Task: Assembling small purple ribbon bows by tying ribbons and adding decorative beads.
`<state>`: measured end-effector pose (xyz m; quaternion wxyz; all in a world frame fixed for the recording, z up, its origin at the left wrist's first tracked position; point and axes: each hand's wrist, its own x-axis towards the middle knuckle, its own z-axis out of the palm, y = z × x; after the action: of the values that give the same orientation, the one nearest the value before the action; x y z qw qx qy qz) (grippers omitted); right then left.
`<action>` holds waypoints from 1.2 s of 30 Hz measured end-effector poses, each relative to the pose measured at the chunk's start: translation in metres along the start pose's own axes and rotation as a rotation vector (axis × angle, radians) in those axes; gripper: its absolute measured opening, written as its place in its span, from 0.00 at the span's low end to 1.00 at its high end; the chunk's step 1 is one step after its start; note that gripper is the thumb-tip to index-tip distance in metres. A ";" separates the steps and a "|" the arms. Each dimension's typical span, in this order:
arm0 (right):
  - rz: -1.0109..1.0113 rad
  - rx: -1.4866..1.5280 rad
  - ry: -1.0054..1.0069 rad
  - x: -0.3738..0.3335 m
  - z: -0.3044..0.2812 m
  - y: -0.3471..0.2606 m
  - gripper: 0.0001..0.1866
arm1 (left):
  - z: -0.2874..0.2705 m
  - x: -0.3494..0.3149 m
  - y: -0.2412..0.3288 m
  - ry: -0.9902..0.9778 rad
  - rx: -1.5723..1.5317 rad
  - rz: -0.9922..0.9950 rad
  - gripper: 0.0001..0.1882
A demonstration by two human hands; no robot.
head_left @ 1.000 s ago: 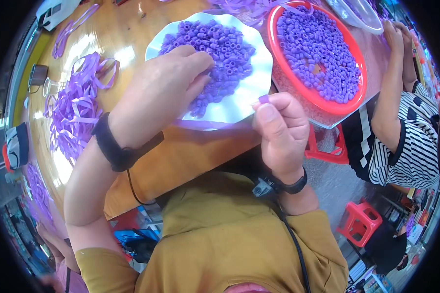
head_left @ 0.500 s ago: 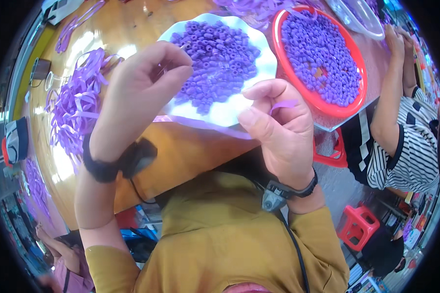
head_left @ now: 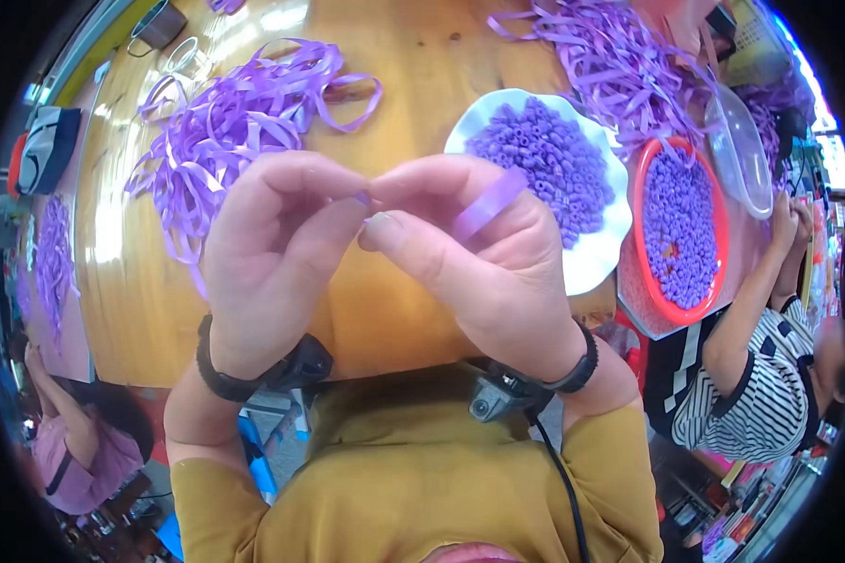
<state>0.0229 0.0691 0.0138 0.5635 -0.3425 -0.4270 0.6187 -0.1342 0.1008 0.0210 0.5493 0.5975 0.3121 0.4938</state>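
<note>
My left hand (head_left: 268,249) and my right hand (head_left: 498,253) meet at the fingertips above the wooden table. Both are closed in a pinch. A purple ribbon (head_left: 491,204) passes through my right hand and loops out over its fingers. At the left fingertips shows a small purple bit (head_left: 361,197); I cannot tell whether it is a bead or the ribbon's end. To the right of my hands stands a white wavy-edged plate (head_left: 596,263) heaped with purple beads (head_left: 549,159). Behind my left hand lies a pile of purple ribbons (head_left: 244,113).
An oval red tray (head_left: 719,202) of purple beads stands beyond the plate, by a clear plastic container (head_left: 751,174). More ribbons (head_left: 620,70) lie at the far right. A dark cup (head_left: 160,25) stands far left. People sit on both sides, one in a striped shirt (head_left: 751,375).
My left hand has left the bead plate and come together with my right hand at the fingertips. The view has swung left, so the plate and tray now sit farther right.
</note>
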 end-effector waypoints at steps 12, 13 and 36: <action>0.286 0.056 0.047 0.027 0.023 -0.002 0.10 | -0.034 0.000 -0.014 -0.009 0.261 0.222 0.08; 0.219 0.105 0.007 0.028 0.022 0.003 0.10 | -0.035 0.000 -0.015 0.010 0.258 0.235 0.08; 0.497 0.359 -0.062 0.030 0.003 0.019 0.08 | -0.040 -0.002 -0.014 -0.119 0.545 0.394 0.11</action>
<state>0.0083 0.0985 -0.0002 0.4333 -0.3123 -0.2310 0.8132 -0.1694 0.1156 0.0039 0.2806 0.7991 0.2785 0.4529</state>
